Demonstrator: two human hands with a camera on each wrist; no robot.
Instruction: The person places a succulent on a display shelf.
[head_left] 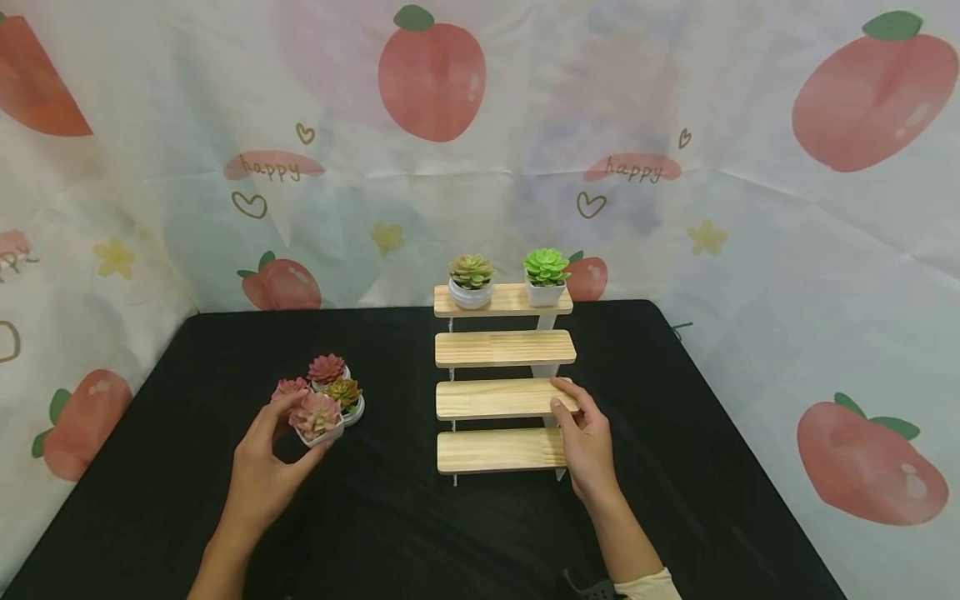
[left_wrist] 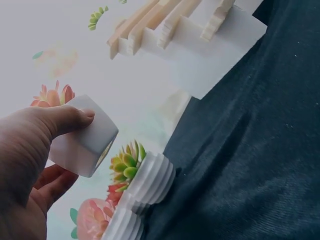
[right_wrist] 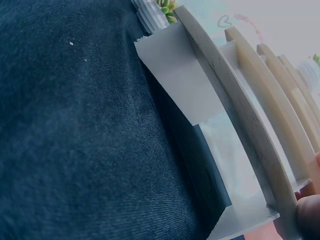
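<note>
My left hand pinches a potted pink succulent by its white square pot. In the left wrist view this pot is raised off the black cloth, thumb on one side and fingers on the other. Close behind it stand a dark pink succulent, a green-orange succulent and another pink succulent, partly hidden by the fingers. My right hand grips the right end of a four-tier wooden display stand, fingers on the second board from the bottom.
On the stand's top board sit a dull green succulent in a round white pot and a bright green succulent in a square one. Black cloth covers the table. A peach-printed curtain hangs behind and at both sides.
</note>
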